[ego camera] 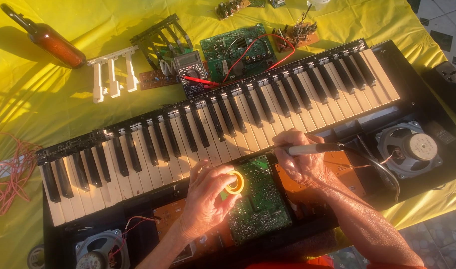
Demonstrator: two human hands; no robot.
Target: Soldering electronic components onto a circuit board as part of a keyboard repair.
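Yellow cloth [48, 99] over the table, sunlit, bearing an opened electronic keyboard [223, 129] with a speaker [410, 148] at each end, a multimeter [192, 69] and a brown bottle [48, 37] beyond the keys. Left hand [205, 199] closed around a small yellow tape roll [235, 182], pinched between thumb and fingers just beside the green circuit board [258, 199] inside the case. Right hand [300, 162] clamped on a soldering iron [312, 148], laid across the front edge of the white keys.
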